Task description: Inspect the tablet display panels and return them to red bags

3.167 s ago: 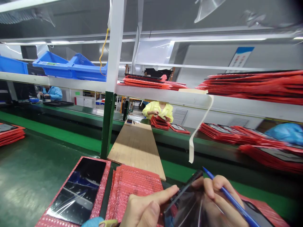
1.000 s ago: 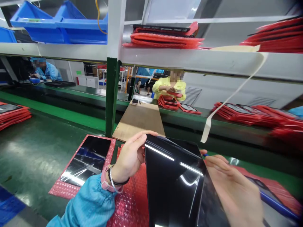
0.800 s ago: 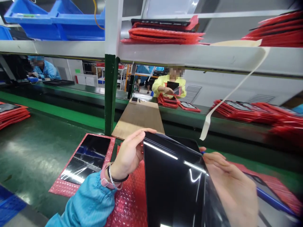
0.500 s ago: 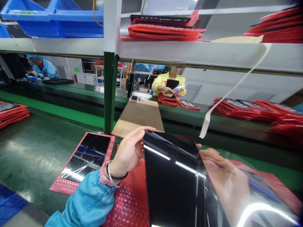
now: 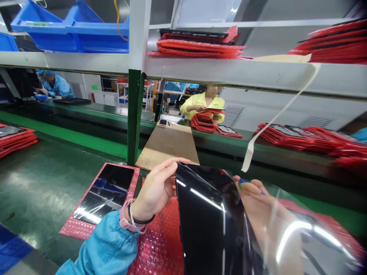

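The green label [image 5: 40,24] on the front of the blue bins [image 5: 97,36] is too small to read, as is the green sign [image 5: 94,88] on the cabinet beyond. The person's left hand [image 5: 155,187] is closed on the upper left corner of a black screen [image 5: 206,236], held tilted above red bubble wrap [image 5: 160,244]. The right hand [image 5: 275,214] is at the screen's right edge, seen through shiny clear film [image 5: 289,236]; one cannot tell whether its grip pinches film, screen or both. A second screen [image 5: 106,191] lies to the left on a pink bubble sheet [image 5: 67,229] on the tabletop [image 5: 54,179]. A post [image 5: 134,118] blocks part of the view, and a tape strip [image 5: 249,152] dangles from the shelf [image 5: 200,70]. Past a wooden board [image 5: 170,145], a person in yellow [image 5: 189,105] is behind red packets [image 5: 199,123]
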Demonstrator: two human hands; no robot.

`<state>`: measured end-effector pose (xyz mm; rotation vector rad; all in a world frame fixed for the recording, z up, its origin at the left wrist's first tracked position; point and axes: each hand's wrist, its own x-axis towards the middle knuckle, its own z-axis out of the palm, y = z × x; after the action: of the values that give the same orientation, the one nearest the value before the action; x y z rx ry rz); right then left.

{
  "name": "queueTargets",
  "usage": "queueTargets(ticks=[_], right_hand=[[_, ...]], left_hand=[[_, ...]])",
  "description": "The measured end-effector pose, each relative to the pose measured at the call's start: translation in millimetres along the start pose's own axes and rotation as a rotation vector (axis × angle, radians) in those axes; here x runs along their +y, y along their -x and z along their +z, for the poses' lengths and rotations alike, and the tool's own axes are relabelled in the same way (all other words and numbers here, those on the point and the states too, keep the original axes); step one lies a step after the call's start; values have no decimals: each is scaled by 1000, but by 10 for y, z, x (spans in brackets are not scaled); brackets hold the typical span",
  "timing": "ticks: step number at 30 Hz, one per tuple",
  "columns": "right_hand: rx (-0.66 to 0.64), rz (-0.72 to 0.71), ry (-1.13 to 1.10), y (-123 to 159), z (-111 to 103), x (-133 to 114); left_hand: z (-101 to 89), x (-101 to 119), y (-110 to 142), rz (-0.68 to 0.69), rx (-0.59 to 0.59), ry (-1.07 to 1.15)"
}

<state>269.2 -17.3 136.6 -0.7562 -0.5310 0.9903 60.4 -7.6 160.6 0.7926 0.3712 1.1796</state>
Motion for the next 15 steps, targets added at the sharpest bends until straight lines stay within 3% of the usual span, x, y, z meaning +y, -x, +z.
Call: queueTargets(ticks=[7,15], right_hand=[[-46,-207,276,101,26,16],[-197,-204,317,58,-39,70]], left_hand=[[2,-11,13,-18,9,-24],[-3,-15,12,-2,2,-64]])
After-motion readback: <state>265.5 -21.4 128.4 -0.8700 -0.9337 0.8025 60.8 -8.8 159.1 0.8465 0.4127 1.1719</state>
